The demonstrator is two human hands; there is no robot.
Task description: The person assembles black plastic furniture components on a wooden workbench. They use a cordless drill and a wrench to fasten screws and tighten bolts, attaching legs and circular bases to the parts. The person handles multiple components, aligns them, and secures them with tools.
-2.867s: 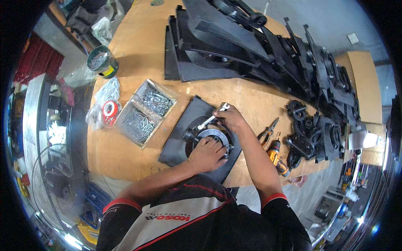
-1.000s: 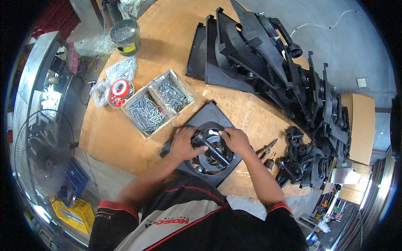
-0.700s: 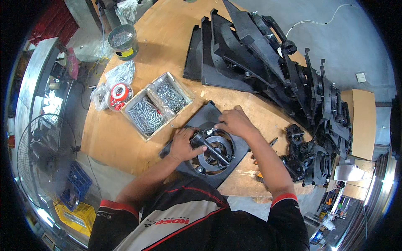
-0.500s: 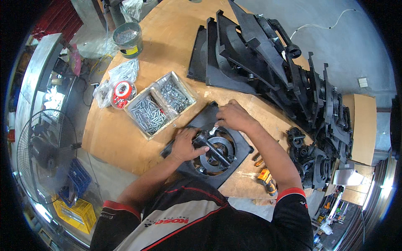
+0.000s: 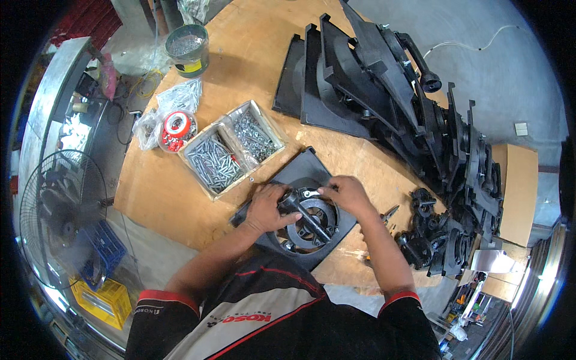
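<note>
A black square plate (image 5: 300, 165) with a round ringed opening lies on the table right in front of me. Across its opening runs a black tubular bar (image 5: 313, 223). My left hand (image 5: 267, 208) is wrapped about the upper left end of this bar, its thumb stretched along the near side. Between the fingers of my right hand (image 5: 347, 195) is a small silver wrench (image 5: 311, 193). The wrench's far end rests at the ring's upper edge, beside the bar. Whatever fastener it sits on is too small to make out.
Beyond my left hand stands a split wooden box (image 5: 215, 193) of screws and nuts. A tub with a red-and-white roll (image 5: 177, 125) and a dark bucket (image 5: 187, 51) are farther left. Black plates (image 5: 336, 120) lean in a row at right, near black parts (image 5: 423, 249) and pliers (image 5: 390, 213).
My right hand has come nearer and to the right, and the wrench has swung from steeply slanted to almost level. My left hand keeps its hold. My right forearm now mostly covers the yellow drill.
</note>
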